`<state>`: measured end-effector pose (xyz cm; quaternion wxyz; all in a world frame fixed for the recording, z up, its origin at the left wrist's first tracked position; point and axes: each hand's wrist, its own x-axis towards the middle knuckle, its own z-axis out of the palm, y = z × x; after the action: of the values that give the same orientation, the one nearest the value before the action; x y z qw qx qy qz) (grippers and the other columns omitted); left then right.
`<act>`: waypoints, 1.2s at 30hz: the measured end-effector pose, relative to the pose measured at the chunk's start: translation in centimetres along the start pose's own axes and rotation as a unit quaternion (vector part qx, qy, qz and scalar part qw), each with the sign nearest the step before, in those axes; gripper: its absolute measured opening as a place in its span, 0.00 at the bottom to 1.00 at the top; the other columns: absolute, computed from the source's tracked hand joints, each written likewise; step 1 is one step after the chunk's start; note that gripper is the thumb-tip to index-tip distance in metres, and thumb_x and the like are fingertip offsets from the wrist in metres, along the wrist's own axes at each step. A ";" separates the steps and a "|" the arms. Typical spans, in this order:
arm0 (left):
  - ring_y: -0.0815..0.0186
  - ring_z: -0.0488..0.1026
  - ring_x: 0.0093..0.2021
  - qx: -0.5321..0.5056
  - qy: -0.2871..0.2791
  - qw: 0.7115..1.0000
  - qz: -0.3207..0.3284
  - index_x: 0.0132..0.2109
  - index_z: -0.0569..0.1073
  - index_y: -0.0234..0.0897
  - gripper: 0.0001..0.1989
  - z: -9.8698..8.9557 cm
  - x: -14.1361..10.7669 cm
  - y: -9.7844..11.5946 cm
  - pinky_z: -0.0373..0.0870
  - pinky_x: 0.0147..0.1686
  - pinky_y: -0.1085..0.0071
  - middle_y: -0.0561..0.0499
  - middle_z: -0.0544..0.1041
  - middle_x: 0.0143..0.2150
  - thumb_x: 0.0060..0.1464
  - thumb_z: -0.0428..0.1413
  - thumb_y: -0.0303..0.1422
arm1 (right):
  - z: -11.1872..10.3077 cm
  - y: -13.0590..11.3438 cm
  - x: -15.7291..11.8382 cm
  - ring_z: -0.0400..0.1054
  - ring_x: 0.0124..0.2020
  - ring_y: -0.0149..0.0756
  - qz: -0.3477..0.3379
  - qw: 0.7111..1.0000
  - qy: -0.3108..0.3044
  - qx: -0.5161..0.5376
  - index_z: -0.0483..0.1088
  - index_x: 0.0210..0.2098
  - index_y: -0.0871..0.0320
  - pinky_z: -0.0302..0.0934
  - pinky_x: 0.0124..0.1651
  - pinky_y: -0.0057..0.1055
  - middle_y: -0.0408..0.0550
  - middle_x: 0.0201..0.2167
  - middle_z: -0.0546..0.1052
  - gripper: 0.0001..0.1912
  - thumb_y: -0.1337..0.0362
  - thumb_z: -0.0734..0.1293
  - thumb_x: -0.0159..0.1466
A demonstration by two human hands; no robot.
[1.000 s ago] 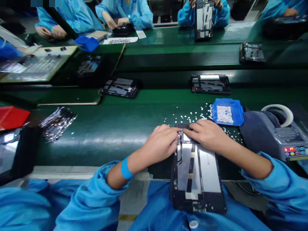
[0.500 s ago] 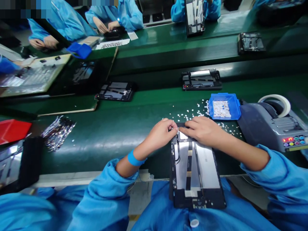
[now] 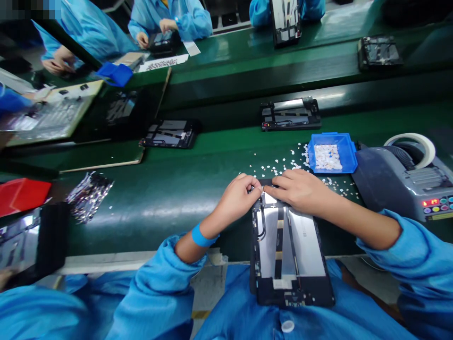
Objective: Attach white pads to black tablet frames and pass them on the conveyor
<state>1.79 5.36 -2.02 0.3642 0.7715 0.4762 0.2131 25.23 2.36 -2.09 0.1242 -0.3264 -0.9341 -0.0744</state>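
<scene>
1. Open tablet chassis (image 3: 288, 250) lies at the near tabletop (image 3: 170, 198) edge, near end overhanging the lap.
2. Left hand (image 3: 239, 196) and right hand (image 3: 299, 189), fingertips pinched, meet at its far edge; anything held is too small to tell.
3. Blue tray (image 3: 348, 153) just beyond, right.

The counter (image 3: 170, 193) is dark green. The open device (image 3: 288, 250) has a black frame with silvery grey plates and black strips. The small tray (image 3: 348, 153) is bright blue and holds white bits. A red tray (image 3: 21, 194) sits left. Sleeves (image 3: 152, 288) and wristband (image 3: 200, 236) are sky blue.
</scene>
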 end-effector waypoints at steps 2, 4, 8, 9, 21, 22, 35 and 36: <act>0.64 0.69 0.36 0.006 0.002 1.000 0.004 0.33 0.75 0.38 0.06 0.0 0.0 0.0 0.64 0.36 0.68 0.53 0.71 0.32 0.58 0.57 0.25 | -0.1 0.0 0.0 0.59 0.37 0.41 0.000 1.000 0.002 0.000 0.75 0.58 0.58 0.45 0.37 0.38 0.51 0.37 0.76 0.17 0.69 0.62 0.73; 0.64 0.69 0.36 0.012 0.006 1.000 0.007 0.34 0.74 0.38 0.06 0.2 -0.1 0.1 0.63 0.37 0.68 0.53 0.71 0.33 0.58 0.56 0.25 | -0.1 -0.1 0.1 0.59 0.37 0.41 -0.002 1.000 0.001 0.000 0.75 0.58 0.58 0.45 0.37 0.38 0.50 0.37 0.76 0.17 0.69 0.63 0.73; 0.64 0.68 0.38 0.020 0.019 1.000 0.008 0.34 0.72 0.39 0.05 0.7 -0.4 0.0 0.62 0.37 0.67 0.53 0.71 0.34 0.58 0.56 0.25 | 0.0 0.0 0.1 0.59 0.37 0.41 -0.003 1.000 -0.001 0.000 0.75 0.59 0.58 0.45 0.36 0.38 0.51 0.38 0.77 0.17 0.69 0.62 0.74; 0.64 0.68 0.38 0.017 0.025 1.000 0.001 0.35 0.72 0.39 0.05 0.8 -0.5 -0.1 0.62 0.38 0.67 0.53 0.70 0.34 0.58 0.56 0.25 | 0.0 0.0 0.0 0.59 0.37 0.41 -0.003 1.000 -0.001 0.001 0.75 0.59 0.58 0.45 0.36 0.38 0.51 0.39 0.77 0.17 0.69 0.62 0.74; 0.70 0.60 0.30 -0.180 -0.014 0.974 -0.136 0.39 0.64 0.40 0.08 1.1 1.2 -0.5 0.57 0.30 0.72 0.59 0.61 0.31 0.54 0.56 0.27 | 0.1 -0.1 0.0 0.61 0.37 0.40 0.006 1.000 0.004 0.017 0.77 0.56 0.59 0.47 0.37 0.37 0.53 0.39 0.78 0.16 0.70 0.62 0.73; 0.70 0.60 0.30 -0.167 -0.005 0.977 -0.132 0.39 0.64 0.40 0.08 1.3 1.2 -0.4 0.58 0.30 0.72 0.59 0.61 0.31 0.55 0.56 0.27 | 0.2 -0.1 0.1 0.62 0.37 0.40 0.007 1.000 0.003 0.018 0.77 0.55 0.59 0.48 0.37 0.37 0.52 0.39 0.78 0.16 0.70 0.62 0.73; 0.52 0.68 0.62 -0.044 -0.032 0.997 -0.052 0.76 0.54 0.45 0.34 2.6 -12.3 -0.8 0.70 0.62 0.51 0.39 0.68 0.63 0.66 0.54 0.37 | -4.7 -7.4 -10.6 0.80 0.41 0.45 0.360 0.913 -0.005 0.191 0.74 0.58 0.55 0.72 0.41 0.39 0.52 0.45 0.84 0.18 0.58 0.62 0.74; 0.50 0.64 0.68 -0.044 -0.037 0.998 -0.041 0.77 0.51 0.47 0.36 3.1 -13.0 -0.6 0.66 0.66 0.49 0.39 0.65 0.68 0.67 0.54 0.38 | -5.1 -8.6 -10.8 0.80 0.40 0.45 0.360 0.906 -0.032 0.222 0.71 0.62 0.54 0.73 0.39 0.39 0.52 0.45 0.84 0.20 0.57 0.62 0.74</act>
<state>-2.42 -7.19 -4.20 0.4236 0.7419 0.4837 0.1900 28.92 -11.86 -0.74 0.1815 -0.6066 -0.7489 0.1954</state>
